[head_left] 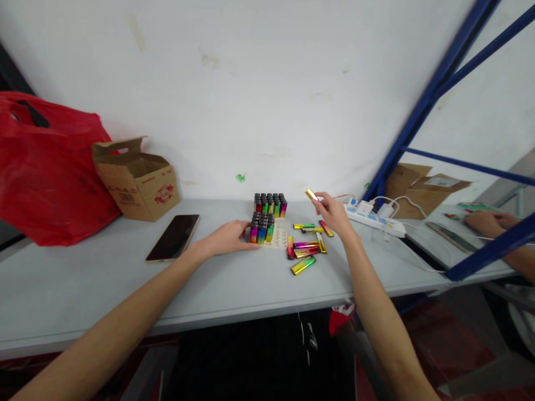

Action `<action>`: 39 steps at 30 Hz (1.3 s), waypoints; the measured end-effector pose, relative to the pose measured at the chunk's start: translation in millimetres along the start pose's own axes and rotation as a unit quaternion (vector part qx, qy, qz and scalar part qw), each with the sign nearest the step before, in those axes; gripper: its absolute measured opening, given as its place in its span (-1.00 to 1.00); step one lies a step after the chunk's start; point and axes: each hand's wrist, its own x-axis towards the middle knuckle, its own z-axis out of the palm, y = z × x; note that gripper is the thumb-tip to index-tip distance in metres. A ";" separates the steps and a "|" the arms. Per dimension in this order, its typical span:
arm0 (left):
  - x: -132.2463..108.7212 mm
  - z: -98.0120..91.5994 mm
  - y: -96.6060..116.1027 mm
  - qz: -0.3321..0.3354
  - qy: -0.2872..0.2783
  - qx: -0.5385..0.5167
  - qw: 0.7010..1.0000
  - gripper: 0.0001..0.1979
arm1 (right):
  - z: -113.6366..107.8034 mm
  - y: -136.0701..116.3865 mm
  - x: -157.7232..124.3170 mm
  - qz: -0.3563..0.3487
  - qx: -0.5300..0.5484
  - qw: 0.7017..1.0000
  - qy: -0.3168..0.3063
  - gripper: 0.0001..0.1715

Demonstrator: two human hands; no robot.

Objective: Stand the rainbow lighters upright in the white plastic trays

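My left hand [230, 238] holds the left side of a white tray [279, 239], fingers and thumb around its edge beside the upright lighters [262, 229]. Those colourful lighters fill the tray's left part, while empty sockets show on its right. Right behind stands a second block of upright lighters [271, 204]. My right hand [330, 211] pinches a yellow lighter [311, 195] above the table, to the right of the tray. Several loose lighters [304, 265] lie on the table between the tray and my right arm.
A phone [173, 238], a cardboard box [137, 181] and a red plastic bag [50, 167] are on the left. At the right are a power strip [374, 220] with cables, a blue metal frame [430, 100], another open box [422, 192] and another person's hands [487, 223].
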 end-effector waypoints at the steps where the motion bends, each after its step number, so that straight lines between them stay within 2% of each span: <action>1: 0.0 0.1 0.1 0.002 0.001 -0.002 1.000 -0.40 | -1.8 -0.6 0.7 0.003 -0.020 0.999 0.048 -0.48; 4: 0.0 0.5 -0.1 0.002 0.006 -0.006 1.000 -0.41 | -2.8 -0.6 2.5 0.016 -0.047 0.989 0.141 -0.49; 7: 0.4 0.6 -0.2 0.005 0.004 -0.007 1.000 -0.40 | 1.3 -0.8 3.9 0.015 -0.053 0.983 0.173 -0.51; 11: 1.0 0.5 -0.9 0.010 -0.004 -0.008 1.000 -0.41 | 10.9 -6.7 4.8 -0.036 -0.037 0.990 0.128 -0.48; 14: 1.2 1.0 -1.9 0.009 0.000 -0.008 1.000 -0.41 | 19.7 -13.1 3.4 -0.011 0.028 0.998 0.050 -0.51; 17: 1.0 1.3 -2.2 0.010 0.001 -0.010 1.000 -0.41 | 29.6 -20.7 0.0 -0.002 0.016 1.000 0.007 -0.56; 21: 0.8 1.3 -1.9 0.012 -0.003 -0.013 1.000 -0.43 | 45.6 -37.7 -5.7 -0.012 -0.005 1.000 -0.011 -0.45; 25: 0.9 2.0 -2.7 0.017 -0.007 -0.015 1.000 -0.47 | 64.0 -55.9 -10.4 0.038 0.053 0.997 -0.028 -0.34; 29: 1.1 2.8 -4.1 0.027 -0.007 -0.021 0.999 -0.48 | 77.1 -62.9 -13.2 0.075 0.078 0.994 -0.033 -0.44; 34: 0.8 2.4 -4.7 0.031 -0.009 -0.046 0.998 -0.47 | 80.4 -62.4 -15.0 0.053 0.078 0.995 -0.028 -0.59; 39: 0.9 3.5 -6.9 0.034 -0.003 -0.068 0.997 -0.46 | 78.8 -63.2 -15.8 0.035 0.073 0.996 -0.026 -0.58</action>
